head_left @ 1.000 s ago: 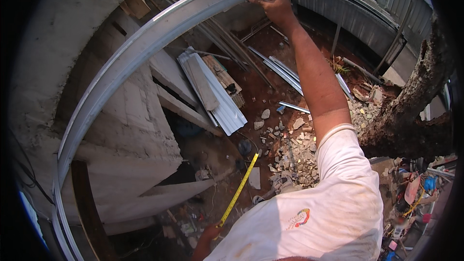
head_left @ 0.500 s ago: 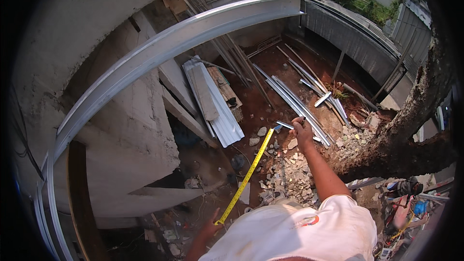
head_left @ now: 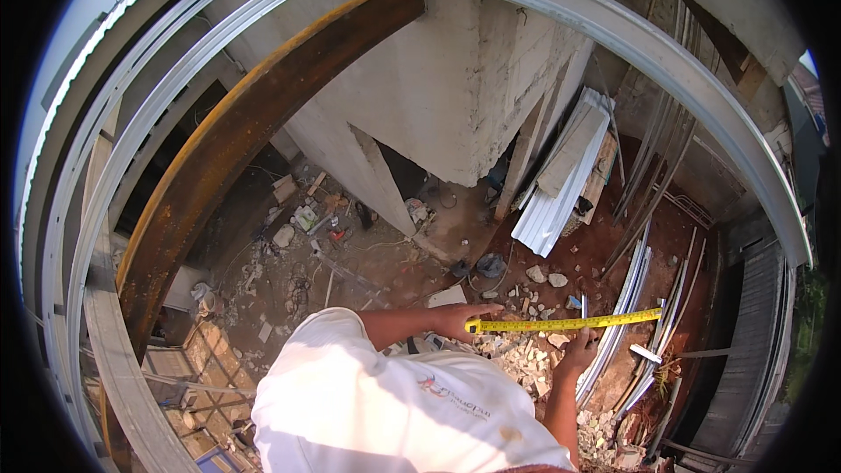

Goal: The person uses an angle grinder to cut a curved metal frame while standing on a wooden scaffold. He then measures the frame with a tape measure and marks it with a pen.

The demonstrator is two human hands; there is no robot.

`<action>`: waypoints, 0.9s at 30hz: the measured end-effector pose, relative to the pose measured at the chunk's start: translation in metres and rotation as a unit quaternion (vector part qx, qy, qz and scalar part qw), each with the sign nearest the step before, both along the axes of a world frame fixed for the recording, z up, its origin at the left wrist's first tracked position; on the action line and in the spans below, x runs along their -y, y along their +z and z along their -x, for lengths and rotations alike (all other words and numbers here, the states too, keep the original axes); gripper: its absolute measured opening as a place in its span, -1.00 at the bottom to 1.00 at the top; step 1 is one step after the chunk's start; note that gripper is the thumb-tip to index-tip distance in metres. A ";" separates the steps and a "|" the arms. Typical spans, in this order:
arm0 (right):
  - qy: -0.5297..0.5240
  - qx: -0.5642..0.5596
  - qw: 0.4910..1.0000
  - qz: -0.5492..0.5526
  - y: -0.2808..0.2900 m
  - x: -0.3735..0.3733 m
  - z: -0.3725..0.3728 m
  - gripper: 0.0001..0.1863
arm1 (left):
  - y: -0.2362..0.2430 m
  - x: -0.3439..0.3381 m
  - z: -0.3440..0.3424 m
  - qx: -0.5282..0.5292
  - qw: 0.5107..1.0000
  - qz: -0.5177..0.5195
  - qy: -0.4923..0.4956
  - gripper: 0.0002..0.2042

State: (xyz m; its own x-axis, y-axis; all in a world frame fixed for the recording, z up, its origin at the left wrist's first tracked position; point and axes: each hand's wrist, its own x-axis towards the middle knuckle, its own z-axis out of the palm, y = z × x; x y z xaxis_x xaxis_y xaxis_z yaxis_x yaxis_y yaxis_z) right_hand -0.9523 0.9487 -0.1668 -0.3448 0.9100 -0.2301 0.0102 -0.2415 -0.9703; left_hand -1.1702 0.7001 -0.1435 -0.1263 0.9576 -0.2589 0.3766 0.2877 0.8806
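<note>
My left hand (head_left: 454,322) is closed around the near end of a yellow tape measure (head_left: 543,325), its thumb lying along the top. From there the blade runs out to the right, nearly level, with its far end in the air over the metal strips on the ground. My right hand (head_left: 575,356) is just below the middle of the blade, fingers bent close to its lower edge. Whatever those fingers hold is too small to make out. Whether they touch the blade I cannot tell.
A silvery metal channel (head_left: 561,2) arches overhead, and a rusty steel beam (head_left: 254,114) stands at the left. Far below lie rubble (head_left: 526,363), corrugated sheets (head_left: 561,184) and long metal strips (head_left: 618,324). A concrete wall (head_left: 438,79) rises ahead.
My view has swung to the left. The tape has gone from slanting away to nearly level. My right hand, stretched out ahead before, is now drawn in near the blade.
</note>
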 end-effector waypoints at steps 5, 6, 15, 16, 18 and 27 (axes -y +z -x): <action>0.191 0.050 0.979 -0.050 0.014 0.036 0.014 -0.69 | 0.014 0.000 0.001 0.020 0.997 -0.019 0.073 0.00; 0.212 0.064 0.974 -0.040 0.004 0.042 0.011 -0.68 | 0.011 0.002 0.000 0.032 0.995 -0.028 0.095 0.00; 0.311 0.020 0.943 0.119 0.025 0.078 0.038 -0.50 | 0.047 -0.021 0.003 0.062 0.951 -0.148 0.264 -0.22; 0.304 0.004 0.944 0.125 0.039 0.081 0.045 -0.46 | 0.059 -0.034 -0.002 0.065 0.952 -0.147 0.262 -0.24; 0.329 -0.041 0.940 0.077 0.045 0.080 0.056 -0.29 | 0.053 -0.062 -0.014 0.021 0.944 -0.197 0.264 -0.36; 0.173 -0.175 0.957 0.152 0.008 0.074 0.062 -0.45 | 0.055 -0.128 -0.053 -0.007 0.956 -0.201 0.213 -0.25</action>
